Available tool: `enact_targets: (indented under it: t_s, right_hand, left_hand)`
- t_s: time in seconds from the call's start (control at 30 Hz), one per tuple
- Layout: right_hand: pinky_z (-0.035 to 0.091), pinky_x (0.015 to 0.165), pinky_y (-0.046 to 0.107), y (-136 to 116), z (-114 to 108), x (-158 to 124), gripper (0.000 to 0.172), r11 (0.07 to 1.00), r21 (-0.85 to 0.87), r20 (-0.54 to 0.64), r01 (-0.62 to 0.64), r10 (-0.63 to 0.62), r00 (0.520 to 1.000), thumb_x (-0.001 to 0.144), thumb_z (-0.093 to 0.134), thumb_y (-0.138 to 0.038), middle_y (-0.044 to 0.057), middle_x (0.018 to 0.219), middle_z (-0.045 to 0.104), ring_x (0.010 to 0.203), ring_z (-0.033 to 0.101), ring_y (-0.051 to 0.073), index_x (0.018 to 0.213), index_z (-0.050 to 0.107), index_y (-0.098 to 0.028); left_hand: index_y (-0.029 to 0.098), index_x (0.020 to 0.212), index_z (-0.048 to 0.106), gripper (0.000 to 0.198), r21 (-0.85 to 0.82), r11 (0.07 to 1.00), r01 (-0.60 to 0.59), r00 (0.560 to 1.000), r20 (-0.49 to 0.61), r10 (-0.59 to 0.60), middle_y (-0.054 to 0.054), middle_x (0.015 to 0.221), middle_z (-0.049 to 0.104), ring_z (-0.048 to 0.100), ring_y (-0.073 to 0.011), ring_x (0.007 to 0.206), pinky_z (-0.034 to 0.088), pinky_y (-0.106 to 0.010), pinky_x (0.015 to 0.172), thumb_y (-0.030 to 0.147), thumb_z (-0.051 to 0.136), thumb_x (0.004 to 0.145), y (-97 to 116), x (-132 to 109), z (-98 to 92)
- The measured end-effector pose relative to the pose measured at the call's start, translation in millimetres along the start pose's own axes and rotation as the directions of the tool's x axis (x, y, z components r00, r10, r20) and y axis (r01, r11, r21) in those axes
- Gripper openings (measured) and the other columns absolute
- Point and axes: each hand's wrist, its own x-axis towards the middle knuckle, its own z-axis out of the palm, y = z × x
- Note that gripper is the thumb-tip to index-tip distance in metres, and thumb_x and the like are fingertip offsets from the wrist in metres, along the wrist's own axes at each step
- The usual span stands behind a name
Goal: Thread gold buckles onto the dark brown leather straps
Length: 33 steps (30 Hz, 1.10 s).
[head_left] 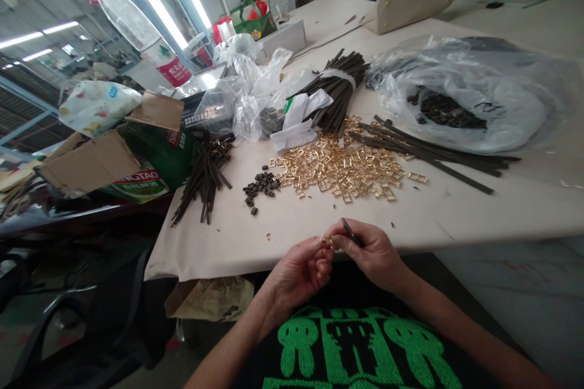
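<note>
Just off the table's front edge, my left hand (303, 270) pinches a small gold buckle (330, 243) with its fingers curled. My right hand (374, 252) is closed against the same buckle and grips a dark strap (350, 231) that sticks up between thumb and fingers. Whether the strap passes through the buckle is hidden by the fingertips. Beyond both hands spreads a heap of gold rectangular buckles (337, 170). Left of the heap lie small dark loops (262, 188), and further left a bunch of dark straps with buckles (205, 176).
Loose dark straps (438, 151) lie right of the heap, with a tied bundle of strips (340, 84) behind it. A clear plastic bag (506, 115) holds dark pieces. At left are an open green carton (155, 151) and a plastic bottle (132, 21). A beige bag (417, 0) stands at the back.
</note>
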Motion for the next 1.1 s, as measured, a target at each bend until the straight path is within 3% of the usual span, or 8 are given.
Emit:
enact_targets:
  t_s: [0.3,0.5,0.57,0.63,0.7,0.77,0.9,1.1]
  right_hand:
    - [0.044,0.053,0.023,2.9,5.8,-0.4,0.034,0.869,0.408,0.139,-0.280,0.244,0.960,0.084,0.067,-0.051,-0.004,0.057,0.054,0.055,0.054,0.011,0.083,0.068,-0.017]
    - [0.038,0.053,0.025,6.8,-0.1,1.7,0.050,0.950,0.143,-0.002,-0.279,0.282,0.959,0.084,0.058,-0.065,-0.004,0.060,0.050,0.055,0.046,0.012,0.091,0.066,-0.017]
    - [0.035,0.053,0.026,2.2,-10.0,2.4,0.056,0.965,-0.065,-0.022,-0.255,0.254,0.967,0.083,0.051,-0.072,-0.004,0.060,0.047,0.056,0.043,0.013,0.083,0.063,-0.017]
    - [0.033,0.055,0.027,-3.6,-20.4,2.6,0.059,0.940,-0.263,-0.007,-0.217,0.222,0.975,0.083,0.047,-0.076,-0.003,0.062,0.047,0.059,0.043,0.014,0.074,0.057,-0.019]
    - [0.032,0.055,0.027,-7.5,-27.7,1.5,0.062,0.892,-0.403,0.041,-0.207,0.243,0.969,0.084,0.040,-0.078,-0.002,0.062,0.048,0.060,0.045,0.016,0.068,0.052,-0.020]
    - [0.031,0.054,0.028,-8.0,-28.9,-1.6,0.065,0.859,-0.450,0.126,-0.243,0.330,0.935,0.086,0.034,-0.078,0.000,0.061,0.050,0.058,0.046,0.016,0.066,0.052,-0.019]
    - [0.034,0.054,0.026,-2.2,-13.5,-13.8,0.071,0.887,-0.269,0.397,-0.375,0.457,0.796,0.085,0.034,-0.081,0.002,0.063,0.056,0.058,0.049,0.015,0.071,0.059,-0.016]
    - [0.029,0.048,0.022,6.4,9.8,-31.1,0.081,0.843,0.046,0.724,-0.535,0.341,0.600,0.083,0.024,-0.086,0.000,0.061,0.050,0.052,0.038,0.010,0.073,0.061,-0.014]
  left_hand:
    - [0.007,0.083,0.067,0.014,0.006,0.996,0.084,0.994,0.064,-0.084,-0.002,0.066,0.063,0.057,-0.0031,0.048,0.048,-0.008,0.046,0.016,0.077,0.077,-2.1,1.3,1.5]
    - [0.011,0.078,0.064,0.023,0.173,0.976,-0.135,0.990,-0.014,0.139,0.000,0.066,0.061,0.053,-0.0022,0.049,0.044,-0.009,0.047,0.023,0.082,0.071,3.3,-2.1,5.0]
    - [0.012,0.071,0.062,0.025,0.361,0.879,-0.311,0.936,-0.043,0.349,0.001,0.063,0.060,0.052,-0.0039,0.051,0.043,-0.012,0.050,0.028,0.081,0.071,8.3,-5.4,4.6]
    - [0.013,0.069,0.062,0.023,0.586,0.671,-0.454,0.820,-0.021,0.572,0.002,0.061,0.059,0.051,-0.0058,0.055,0.042,-0.015,0.053,0.029,0.079,0.073,14.3,-9.7,2.7]
    - [0.014,0.071,0.064,0.019,0.762,0.427,-0.487,0.694,0.042,0.719,0.002,0.063,0.059,0.051,-0.0077,0.058,0.042,-0.018,0.057,0.029,0.077,0.075,20.0,-14.4,-0.1]
    - [0.015,0.072,0.064,0.017,0.844,0.290,-0.451,0.644,0.083,0.761,0.001,0.065,0.060,0.053,-0.0093,0.060,0.042,-0.020,0.058,0.029,0.074,0.077,24.3,-18.1,-2.3]
    - [0.015,0.073,0.061,0.021,0.813,0.402,-0.421,0.718,0.028,0.695,0.002,0.061,0.061,0.058,-0.0102,0.056,0.044,-0.020,0.055,0.032,0.073,0.077,27.4,-20.9,-2.1]
    - [0.014,0.073,0.061,0.021,0.660,0.595,-0.459,0.787,-0.010,0.617,0.000,0.066,0.066,0.062,-0.0085,0.055,0.046,-0.017,0.052,0.029,0.076,0.075,25.7,-20.7,-3.4]
